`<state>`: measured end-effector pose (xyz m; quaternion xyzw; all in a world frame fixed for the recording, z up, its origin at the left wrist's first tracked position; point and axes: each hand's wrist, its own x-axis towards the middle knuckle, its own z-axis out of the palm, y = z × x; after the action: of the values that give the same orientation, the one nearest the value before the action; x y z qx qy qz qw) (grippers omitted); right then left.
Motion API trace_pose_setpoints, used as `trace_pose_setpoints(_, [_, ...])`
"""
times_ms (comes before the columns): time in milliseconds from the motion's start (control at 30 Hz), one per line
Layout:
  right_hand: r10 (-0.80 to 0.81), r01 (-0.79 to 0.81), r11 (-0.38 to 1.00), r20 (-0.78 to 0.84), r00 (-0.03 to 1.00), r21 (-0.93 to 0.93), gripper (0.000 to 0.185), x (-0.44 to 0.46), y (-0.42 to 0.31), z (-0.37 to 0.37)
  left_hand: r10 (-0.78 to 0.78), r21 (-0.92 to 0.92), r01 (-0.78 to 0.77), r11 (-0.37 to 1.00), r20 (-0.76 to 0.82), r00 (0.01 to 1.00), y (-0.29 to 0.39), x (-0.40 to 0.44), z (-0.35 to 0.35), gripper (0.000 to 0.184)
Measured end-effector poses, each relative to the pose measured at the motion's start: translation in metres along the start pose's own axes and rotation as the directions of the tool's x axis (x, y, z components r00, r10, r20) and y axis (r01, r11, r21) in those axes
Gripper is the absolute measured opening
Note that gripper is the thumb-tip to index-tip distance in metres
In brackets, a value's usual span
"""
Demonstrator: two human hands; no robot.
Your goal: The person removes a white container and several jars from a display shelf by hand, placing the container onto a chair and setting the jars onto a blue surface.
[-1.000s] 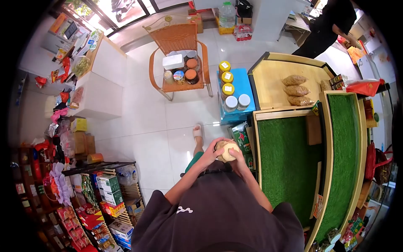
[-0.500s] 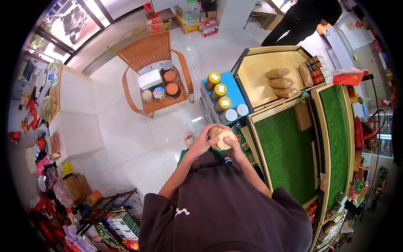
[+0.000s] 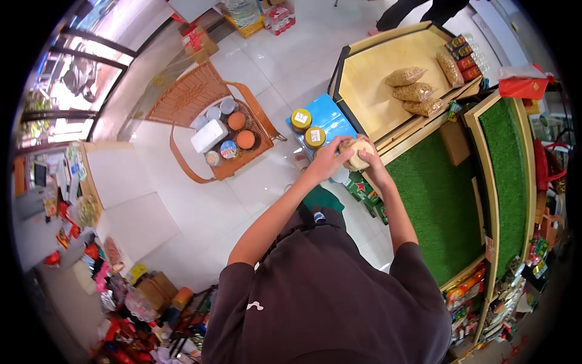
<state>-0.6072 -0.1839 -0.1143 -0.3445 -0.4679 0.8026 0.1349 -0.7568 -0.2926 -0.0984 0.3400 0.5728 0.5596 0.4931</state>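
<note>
Both hands are closed around a round container with a cream-coloured top (image 3: 357, 154), held above the corner of a blue surface (image 3: 336, 116). My left hand (image 3: 328, 161) grips its left side, and my right hand (image 3: 374, 166) wraps the right side with the thumb on top. Just left of them stand two jars with gold lids, a farther jar (image 3: 301, 119) and a nearer jar (image 3: 314, 137). Below my fingers part of a white lid (image 3: 341, 175) shows. The hands hide the rest of the blue surface.
A wicker chair (image 3: 200, 91) at left holds several lidded jars and a white box (image 3: 209, 136). On the right, a wooden display stand (image 3: 364, 79) carries bags of grain-like food (image 3: 414, 92) beside green turf trays (image 3: 424, 206). A person in dark trousers (image 3: 403, 13) stands beyond.
The view has turned and shifted. My hands and the round container have moved right and forward, over the blue surface, covering jars seen there before.
</note>
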Motion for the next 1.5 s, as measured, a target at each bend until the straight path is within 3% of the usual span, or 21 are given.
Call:
trace_pose_setpoints(100, [0.001,-0.003,0.98,-0.009,1.0,-0.201,0.075,0.048,0.008,-0.027,-0.074,0.063,0.074,0.995,-0.003,0.997,-0.002,0.045,-0.006,0.042])
trace_pose_setpoints(200, [0.098,-0.104,0.975,-0.04,0.994,-0.198,0.074,0.078,0.006,-0.041,-0.196,0.059,0.192,0.98,0.078,0.978,-0.042,0.095,-0.013,0.043])
trace_pose_setpoints(267, [0.138,-0.147,0.964,-0.055,0.989,-0.22,0.073,0.099,0.008,-0.053,-0.453,-0.04,0.456,0.889,0.066,0.889,-0.031,0.117,-0.019,0.044])
trace_pose_setpoints(300, [0.186,-0.193,0.948,-0.052,0.981,-0.255,0.073,0.108,0.012,-0.059,-0.503,0.004,0.505,0.863,0.102,0.858,-0.035,0.128,-0.021,0.049])
trace_pose_setpoints(467, [0.3,-0.303,0.944,-0.043,0.953,-0.127,0.071,0.137,0.045,-0.072,-0.606,0.048,0.604,0.795,0.11,0.788,-0.056,0.161,-0.022,0.053])
trace_pose_setpoints(533, [0.348,-0.348,0.931,-0.015,0.937,-0.11,0.066,0.141,0.054,-0.075,-0.69,0.014,0.69,0.724,0.012,0.724,-0.069,0.169,-0.02,0.051])
trace_pose_setpoints(633, [0.391,-0.39,0.918,-0.001,0.92,-0.073,0.065,0.141,0.061,-0.081,-0.736,0.002,0.739,0.673,0.09,0.67,-0.095,0.18,-0.023,0.051])
trace_pose_setpoints(900, [0.38,-0.376,0.925,-0.059,0.923,0.059,0.059,0.148,0.097,-0.095,-0.761,0.137,0.749,0.649,0.102,0.641,-0.124,0.192,-0.017,0.049])
trace_pose_setpoints(967, [0.344,-0.344,0.939,0.01,0.939,-0.013,0.059,0.146,0.099,-0.098,-0.766,0.192,0.742,0.642,0.113,0.633,-0.135,0.189,-0.018,0.05])
trace_pose_setpoints(1100, [0.285,-0.286,0.957,-0.038,0.958,-0.053,0.053,0.146,0.11,-0.098,-0.766,0.262,0.723,0.639,0.128,0.63,-0.135,0.183,-0.022,0.049])
trace_pose_setpoints(1167, [0.227,-0.229,0.951,-0.031,0.973,-0.208,0.052,0.147,0.118,-0.103,-0.774,0.308,0.716,0.627,0.137,0.619,-0.14,0.181,-0.023,0.048])
trace_pose_setpoints(1267, [0.189,-0.193,0.947,-0.041,0.981,-0.256,0.054,0.144,0.117,-0.104,-0.757,0.309,0.696,0.648,0.16,0.633,-0.145,0.179,-0.023,0.05])
trace_pose_setpoints(1500, [0.279,-0.268,0.891,-0.026,0.96,-0.367,0.055,0.137,0.105,-0.097,-0.811,0.532,0.636,0.559,0.189,0.554,-0.141,0.183,-0.03,0.051])
